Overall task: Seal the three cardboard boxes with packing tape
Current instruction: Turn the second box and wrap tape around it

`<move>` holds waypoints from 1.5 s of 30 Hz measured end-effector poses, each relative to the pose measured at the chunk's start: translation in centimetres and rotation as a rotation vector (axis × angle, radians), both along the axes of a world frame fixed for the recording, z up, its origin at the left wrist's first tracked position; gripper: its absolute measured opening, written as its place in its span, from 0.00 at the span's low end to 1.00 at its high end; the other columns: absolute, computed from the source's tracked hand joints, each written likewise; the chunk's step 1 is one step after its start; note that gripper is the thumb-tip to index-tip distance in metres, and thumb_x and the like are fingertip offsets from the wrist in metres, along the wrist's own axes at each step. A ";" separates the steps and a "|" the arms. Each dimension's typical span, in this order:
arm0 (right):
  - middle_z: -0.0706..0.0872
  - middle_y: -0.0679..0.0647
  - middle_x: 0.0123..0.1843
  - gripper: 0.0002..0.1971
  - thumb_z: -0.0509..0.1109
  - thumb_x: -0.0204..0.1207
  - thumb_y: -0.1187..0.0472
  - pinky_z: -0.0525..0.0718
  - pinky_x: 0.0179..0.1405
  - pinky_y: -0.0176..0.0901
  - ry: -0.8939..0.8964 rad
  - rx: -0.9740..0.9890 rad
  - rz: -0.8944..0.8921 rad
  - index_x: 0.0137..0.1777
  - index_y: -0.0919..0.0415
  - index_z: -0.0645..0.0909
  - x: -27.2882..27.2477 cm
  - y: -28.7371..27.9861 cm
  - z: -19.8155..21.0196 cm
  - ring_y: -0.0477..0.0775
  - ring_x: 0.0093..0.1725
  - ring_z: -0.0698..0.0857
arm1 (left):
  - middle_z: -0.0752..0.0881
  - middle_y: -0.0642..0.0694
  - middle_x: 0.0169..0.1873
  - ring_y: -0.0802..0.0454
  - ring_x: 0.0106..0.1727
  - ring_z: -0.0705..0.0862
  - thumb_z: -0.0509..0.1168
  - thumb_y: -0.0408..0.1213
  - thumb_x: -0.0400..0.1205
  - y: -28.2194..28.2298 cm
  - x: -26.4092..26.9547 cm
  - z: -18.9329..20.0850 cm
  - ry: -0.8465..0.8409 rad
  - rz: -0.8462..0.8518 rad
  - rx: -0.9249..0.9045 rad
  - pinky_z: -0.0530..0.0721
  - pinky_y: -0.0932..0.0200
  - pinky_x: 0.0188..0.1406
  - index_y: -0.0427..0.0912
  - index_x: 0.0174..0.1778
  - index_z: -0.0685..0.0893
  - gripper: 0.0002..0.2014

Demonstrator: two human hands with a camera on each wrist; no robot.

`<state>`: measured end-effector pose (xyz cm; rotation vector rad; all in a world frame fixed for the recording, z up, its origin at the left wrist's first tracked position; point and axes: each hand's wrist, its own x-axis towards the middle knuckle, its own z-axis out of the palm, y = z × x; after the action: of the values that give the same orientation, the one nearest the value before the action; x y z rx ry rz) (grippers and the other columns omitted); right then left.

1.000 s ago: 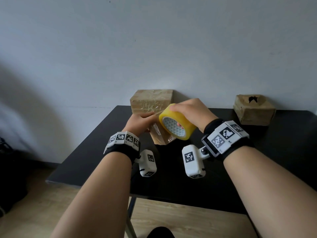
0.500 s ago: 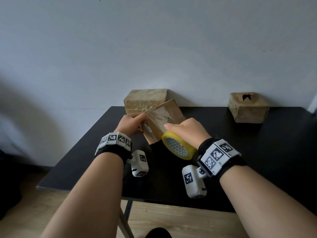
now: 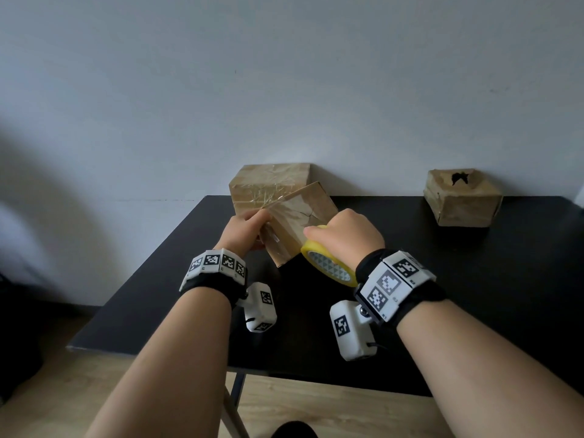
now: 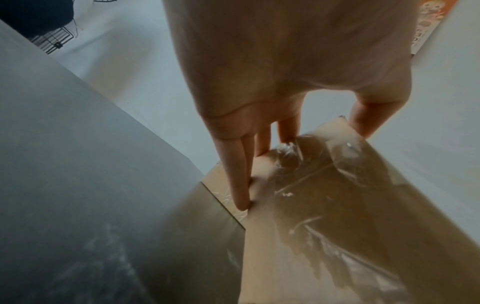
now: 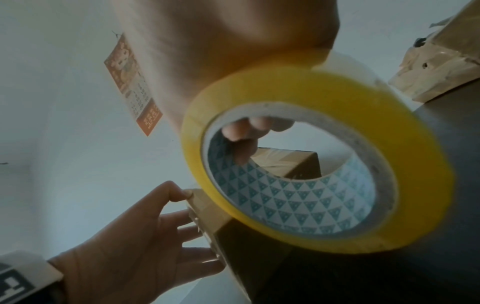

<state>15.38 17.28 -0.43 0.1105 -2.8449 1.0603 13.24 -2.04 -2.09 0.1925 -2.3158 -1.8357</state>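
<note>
Cardboard box point(image 3: 297, 222) tilted on tabletop point(image 3: 474, 279), left hand point(image 3: 243, 229) steadying its edge with fingers curled round it, right hand point(image 3: 344, 238) gripping yellow tape roll point(image 3: 328, 268) mid-wrap; next likely pull tape taut across the lower face.

— Is there any writing you can read here?
— Nothing legible. The wall calendar point(image 5: 135, 86), up and left of the right hand's fingers point(image 5: 255, 125), carries rows of digits and orange blocks of characters, all too blurred to make out.
— And the wristbands point(image 3: 393, 284)?
— Only black-and-white square code markers, no letters. The tape roll point(image 5: 311, 164) core, around those fingertips, shows just teal triangles.
</note>
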 end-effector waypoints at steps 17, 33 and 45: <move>0.80 0.52 0.36 0.15 0.64 0.78 0.46 0.74 0.38 0.44 -0.041 0.148 -0.096 0.40 0.59 0.78 1.0 -2.7 -0.5 0.61 0.40 0.82 | 0.82 0.46 0.34 0.48 0.39 0.82 0.60 0.41 0.82 -0.2 0.2 0.7 -0.110 -0.031 0.036 0.86 0.46 0.54 0.44 0.39 0.81 0.09; 0.84 0.53 0.44 0.21 0.70 0.74 0.40 0.85 0.49 0.49 -0.106 0.073 -0.065 0.51 0.59 0.81 0.2 -2.1 -0.3 0.61 0.48 0.86 | 0.88 0.48 0.49 0.48 0.48 0.88 0.71 0.65 0.66 0.5 -1.2 1.1 -0.205 0.002 -0.117 0.89 0.44 0.52 0.43 0.63 0.80 0.36; 0.91 0.58 0.42 0.27 0.75 0.65 0.35 0.83 0.38 0.47 -0.173 -0.176 0.024 0.45 0.62 0.87 -1.1 0.0 -0.1 0.58 0.41 0.90 | 0.85 0.43 0.37 0.43 0.39 0.84 0.56 0.69 0.76 -0.4 0.3 -0.5 -0.340 0.083 -0.279 0.82 0.51 0.47 0.40 0.48 0.85 0.32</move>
<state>14.26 17.29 -0.54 0.0396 -2.8877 1.3836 13.53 -2.44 -2.60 0.5905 -2.7089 -1.5153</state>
